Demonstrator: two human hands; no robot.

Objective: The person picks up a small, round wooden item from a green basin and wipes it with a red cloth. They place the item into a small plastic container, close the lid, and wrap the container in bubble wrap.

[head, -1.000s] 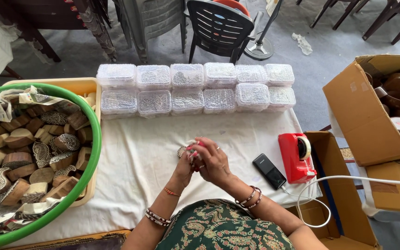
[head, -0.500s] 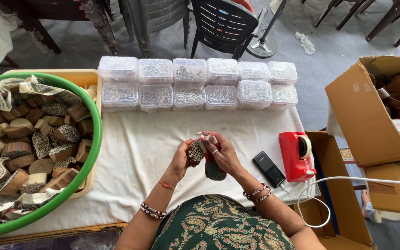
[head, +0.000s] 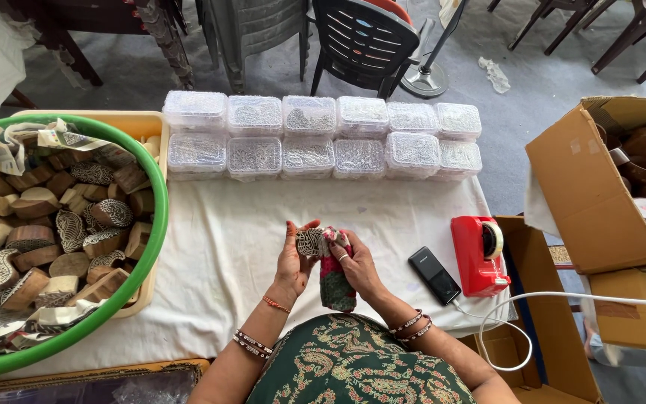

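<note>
The stamp (head: 309, 241) is carved wood with a rough patterned face. The rag (head: 336, 278) beside it is soft printed cloth. A matt white cloth (head: 218, 262) covers the table. The boxes (head: 315, 135) are clear glossy plastic, and the tub (head: 140, 269) has a smooth green plastic rim.

Surface (head: 218, 254) is lying under a white cloth. Toward 12 o'clock, clear lidded plastic boxes (head: 323, 135) are sitting in two rows, touching one another. Toward 9 o'clock, a green-rimmed tub (head: 147, 247) of carved wooden blocks is resting in a yellow tray (head: 151, 123). Toward 3 o'clock, a black phone (head: 434, 274) is lying just beside a red tape dispenser (head: 476, 258) at the cloth's edge.
</note>
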